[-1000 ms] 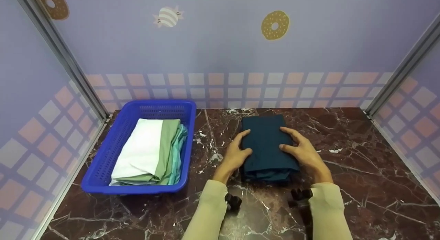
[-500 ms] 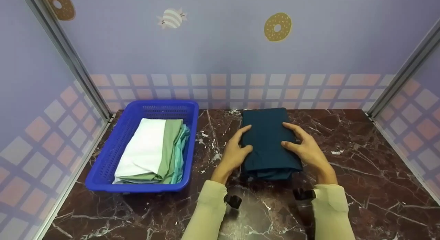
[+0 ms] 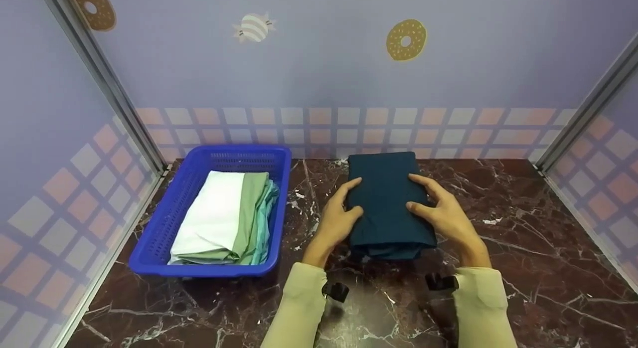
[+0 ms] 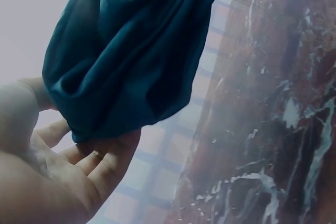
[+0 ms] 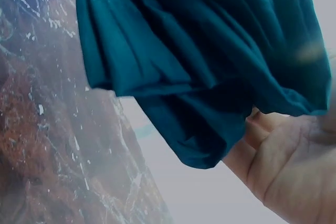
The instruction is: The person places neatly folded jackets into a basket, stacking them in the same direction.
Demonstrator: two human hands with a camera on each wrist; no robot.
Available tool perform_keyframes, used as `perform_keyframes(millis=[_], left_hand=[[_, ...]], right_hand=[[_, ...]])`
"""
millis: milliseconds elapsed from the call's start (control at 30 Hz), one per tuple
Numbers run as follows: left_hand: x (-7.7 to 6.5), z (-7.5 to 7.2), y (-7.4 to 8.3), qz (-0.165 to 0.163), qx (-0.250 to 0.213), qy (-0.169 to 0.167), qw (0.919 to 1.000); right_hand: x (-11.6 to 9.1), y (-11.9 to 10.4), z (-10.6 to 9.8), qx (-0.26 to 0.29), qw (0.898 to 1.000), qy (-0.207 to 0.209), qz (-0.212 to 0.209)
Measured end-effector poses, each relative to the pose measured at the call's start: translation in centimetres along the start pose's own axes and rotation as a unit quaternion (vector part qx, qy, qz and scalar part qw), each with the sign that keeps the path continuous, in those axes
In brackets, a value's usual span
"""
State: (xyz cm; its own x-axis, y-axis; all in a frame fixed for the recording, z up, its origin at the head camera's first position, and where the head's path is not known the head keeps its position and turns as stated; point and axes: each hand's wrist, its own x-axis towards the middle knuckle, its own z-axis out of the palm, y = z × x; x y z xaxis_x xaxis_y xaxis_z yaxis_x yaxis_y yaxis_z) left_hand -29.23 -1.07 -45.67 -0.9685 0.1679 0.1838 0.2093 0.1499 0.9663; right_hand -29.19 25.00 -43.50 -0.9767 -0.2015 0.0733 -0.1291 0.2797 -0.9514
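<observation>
A folded dark teal piece of clothing (image 3: 384, 203) is held between both hands in the head view, raised off the tabletop. My left hand (image 3: 336, 221) grips its left edge, thumb on top and the other fingers reaching beneath. On the right edge my right hand (image 3: 446, 216) holds it the same way. Loose folds of the cloth (image 4: 126, 61) hang over the curled fingers in the left wrist view. The right wrist view shows the sagging underside (image 5: 194, 77), which hides most of the right fingertips.
To the left stands a blue plastic basket (image 3: 137, 265) holding a stack of folded white, green and turquoise cloth (image 3: 214, 213). The dark red marble tabletop (image 3: 543, 268) meets a purple patterned wall (image 3: 319, 64) at the back, with side panels left and right.
The teal clothing has been lifted by both hands, its far edge rising up the view, and has lately shifted slightly left. The whole head view has swung a little left.
</observation>
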Motion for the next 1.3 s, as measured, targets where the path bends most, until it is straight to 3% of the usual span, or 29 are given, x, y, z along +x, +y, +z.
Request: perform_keyframes(millis=[333,567,833,1100,1300], left_hand=[[-0.4,-0.9,2.0,0.010,0.022,0.024,0.9994],[-0.8,-1.3,2.9,0.033,0.035,0.035,0.9982],[-1.1,-1.8,3.8,0.025,0.038,0.055,0.9975],[-1.5,-2.2,4.1,0.022,0.043,0.050,0.9976],[-3.0,-4.6,4.6,0.011,0.078,0.067,0.9946]], right_hand=[[-0.3,-1.6,0.5,-0.028,0.999,0.007,-0.027],[-0.5,-2.4,1.1,-0.011,0.999,0.000,-0.039],[-0.7,-3.2,1.8,-0.009,0.999,0.017,-0.047],[-0.9,-2.9,2.5,0.010,0.998,0.026,-0.059],[-0.5,-3.3,4.9,0.015,0.996,0.023,-0.086]])
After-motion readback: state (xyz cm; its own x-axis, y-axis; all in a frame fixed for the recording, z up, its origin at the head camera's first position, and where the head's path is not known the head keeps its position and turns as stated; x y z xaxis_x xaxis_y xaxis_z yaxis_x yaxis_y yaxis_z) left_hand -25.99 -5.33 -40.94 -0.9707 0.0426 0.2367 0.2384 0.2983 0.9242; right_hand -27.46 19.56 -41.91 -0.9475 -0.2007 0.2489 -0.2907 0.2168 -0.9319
